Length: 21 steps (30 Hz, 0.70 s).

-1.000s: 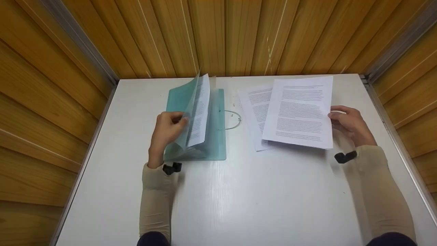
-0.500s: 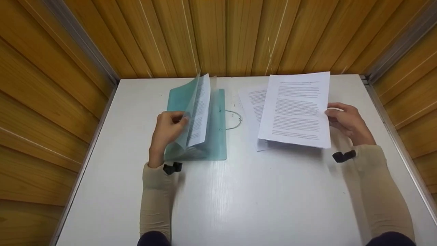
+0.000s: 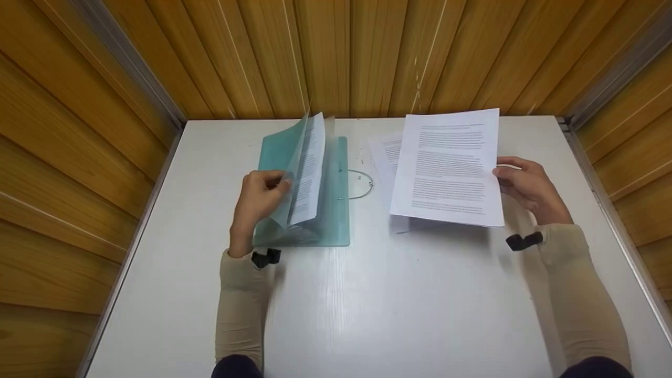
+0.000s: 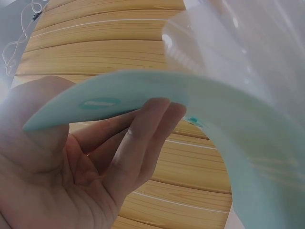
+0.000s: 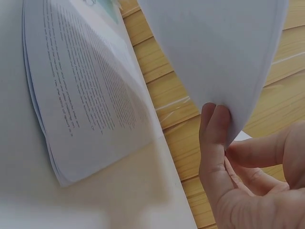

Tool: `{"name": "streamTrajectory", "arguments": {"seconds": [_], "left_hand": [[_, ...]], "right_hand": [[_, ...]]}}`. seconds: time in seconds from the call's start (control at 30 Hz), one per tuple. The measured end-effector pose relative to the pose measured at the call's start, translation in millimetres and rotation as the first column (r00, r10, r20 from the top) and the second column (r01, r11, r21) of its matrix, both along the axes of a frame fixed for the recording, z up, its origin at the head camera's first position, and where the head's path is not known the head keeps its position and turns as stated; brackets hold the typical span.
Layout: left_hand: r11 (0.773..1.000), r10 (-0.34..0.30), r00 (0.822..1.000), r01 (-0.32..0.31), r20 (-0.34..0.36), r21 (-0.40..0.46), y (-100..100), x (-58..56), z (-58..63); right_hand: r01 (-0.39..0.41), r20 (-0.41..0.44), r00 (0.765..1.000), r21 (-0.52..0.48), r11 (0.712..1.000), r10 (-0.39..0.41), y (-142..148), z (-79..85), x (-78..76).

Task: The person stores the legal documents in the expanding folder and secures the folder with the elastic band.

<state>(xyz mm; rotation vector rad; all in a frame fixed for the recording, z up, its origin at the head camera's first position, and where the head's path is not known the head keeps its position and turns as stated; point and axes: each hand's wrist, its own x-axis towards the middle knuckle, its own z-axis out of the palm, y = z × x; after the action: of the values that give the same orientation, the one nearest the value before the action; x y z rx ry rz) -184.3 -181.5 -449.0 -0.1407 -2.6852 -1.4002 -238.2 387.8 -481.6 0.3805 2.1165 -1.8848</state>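
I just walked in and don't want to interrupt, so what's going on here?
A person is handling papers and a folder at a white table. The left hand pinches the cover of the green folder, holding it partly open, with printed pages showing inside. The right hand holds printed paper by its right edge, above other papers on the table. The held paper is outside the folder.

Small print is covering the raised paper, the lying papers and the page in the folder. No word is showing clearly enough for reading.
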Motion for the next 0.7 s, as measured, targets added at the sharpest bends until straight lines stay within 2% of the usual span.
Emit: {"name": "streamTrajectory", "arguments": {"seconds": [0.37, 0.7], "left_hand": [[1.0, 0.006, 1.0, -0.006, -0.002, -0.004, -0.1, -0.1, -2.1], [1.0, 0.001, 1.0, -0.001, -0.004, 0.004, 0.0, -0.7, -1.1]], "right_hand": [[0.006, -0.035, 0.999, -0.041, 0.999, -0.008, -11.9, -5.3, 4.2], [0.028, -0.067, 0.997, -0.087, 0.996, -0.034, -23.2, -3.8, 7.2]]}}
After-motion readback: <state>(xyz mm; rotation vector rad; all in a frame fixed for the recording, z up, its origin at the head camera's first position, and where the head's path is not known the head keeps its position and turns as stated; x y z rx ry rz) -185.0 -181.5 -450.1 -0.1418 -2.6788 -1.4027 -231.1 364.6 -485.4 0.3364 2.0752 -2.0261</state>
